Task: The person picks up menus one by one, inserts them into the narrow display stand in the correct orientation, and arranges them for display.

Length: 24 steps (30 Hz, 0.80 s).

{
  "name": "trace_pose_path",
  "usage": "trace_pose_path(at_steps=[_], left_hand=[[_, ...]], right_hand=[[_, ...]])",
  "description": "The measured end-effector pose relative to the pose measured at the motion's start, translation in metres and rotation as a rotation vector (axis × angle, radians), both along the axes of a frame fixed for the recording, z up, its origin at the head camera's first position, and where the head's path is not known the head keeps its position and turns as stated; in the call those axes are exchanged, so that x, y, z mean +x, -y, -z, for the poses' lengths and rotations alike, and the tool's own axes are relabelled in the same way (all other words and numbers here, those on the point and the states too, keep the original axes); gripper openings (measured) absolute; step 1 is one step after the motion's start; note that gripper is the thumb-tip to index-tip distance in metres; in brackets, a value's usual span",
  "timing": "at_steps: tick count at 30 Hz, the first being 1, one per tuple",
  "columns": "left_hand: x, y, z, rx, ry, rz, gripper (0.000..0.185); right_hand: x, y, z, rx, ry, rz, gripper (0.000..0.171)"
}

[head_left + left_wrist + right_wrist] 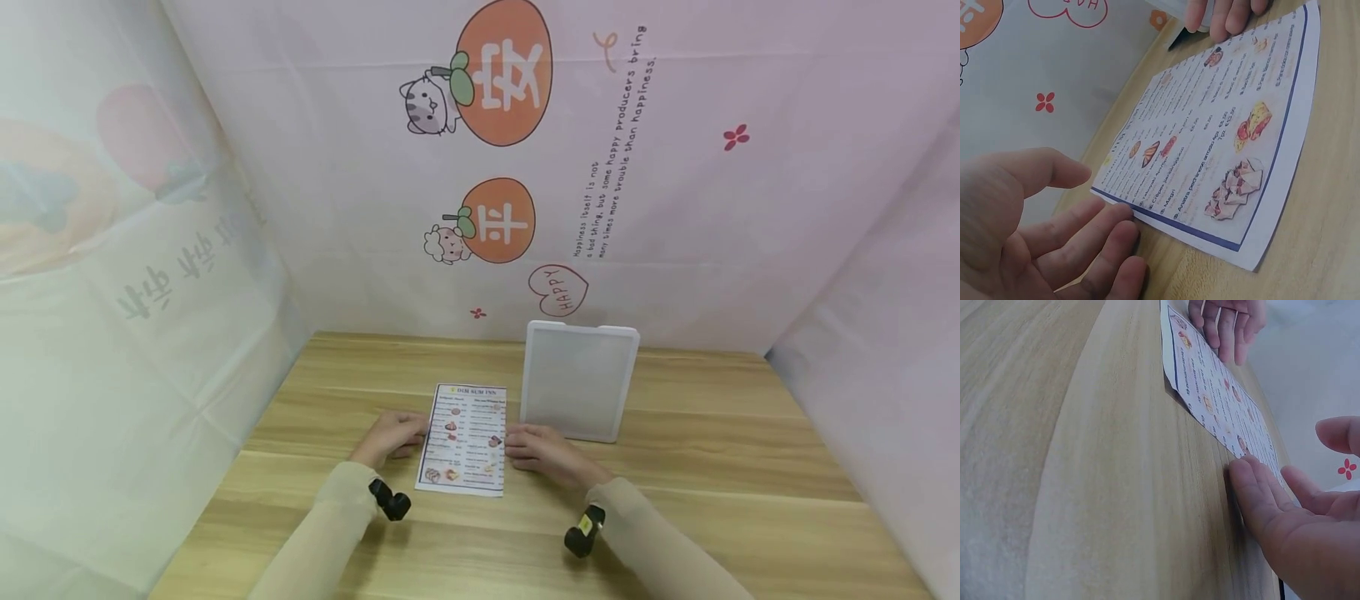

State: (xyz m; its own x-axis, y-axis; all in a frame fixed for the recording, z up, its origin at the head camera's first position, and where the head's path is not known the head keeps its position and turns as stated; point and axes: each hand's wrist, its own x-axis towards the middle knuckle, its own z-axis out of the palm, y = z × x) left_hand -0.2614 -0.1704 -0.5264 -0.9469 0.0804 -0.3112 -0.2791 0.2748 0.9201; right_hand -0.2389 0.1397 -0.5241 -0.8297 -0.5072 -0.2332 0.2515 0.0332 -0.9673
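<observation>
A printed menu sheet (463, 442) headed "DIM SUM INN", with small food pictures and a blue border, lies flat on the wooden table. At its left edge is my left hand (390, 437); in the left wrist view the fingers (1113, 234) are slightly bent beside the border, the thumb raised apart. My right hand (551, 454) lies along the opposite edge, its extended fingertips (1244, 472) touching the paper's side in the right wrist view. Neither hand grips the sheet. Just behind the right hand lies a white-rimmed translucent frame (579, 382).
The wooden table (697, 467) ends at the back against a printed cloth wall (360, 208) with orange fruit drawings. More cloth hangs on the left and right sides. A black wrist camera (390, 500) sits on the left sleeve, another camera (585, 532) on the right.
</observation>
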Motion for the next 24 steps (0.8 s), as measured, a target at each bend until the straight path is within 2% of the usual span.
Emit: trace_pose_path(at_steps=[12,20,24], left_hand=[[-0.006,-0.002,0.002,0.069,0.003,-0.033,0.042],[-0.006,-0.009,-0.003,-0.034,-0.033,-0.069,0.034],[-0.007,-0.010,-0.002,-0.027,-0.016,-0.067,0.035]], right_hand=[[0.000,0.000,0.000,0.000,-0.003,-0.007,0.052],[-0.001,0.002,-0.002,0.001,0.003,-0.013,0.055],[0.000,0.002,-0.002,-0.006,0.001,-0.014,0.053]])
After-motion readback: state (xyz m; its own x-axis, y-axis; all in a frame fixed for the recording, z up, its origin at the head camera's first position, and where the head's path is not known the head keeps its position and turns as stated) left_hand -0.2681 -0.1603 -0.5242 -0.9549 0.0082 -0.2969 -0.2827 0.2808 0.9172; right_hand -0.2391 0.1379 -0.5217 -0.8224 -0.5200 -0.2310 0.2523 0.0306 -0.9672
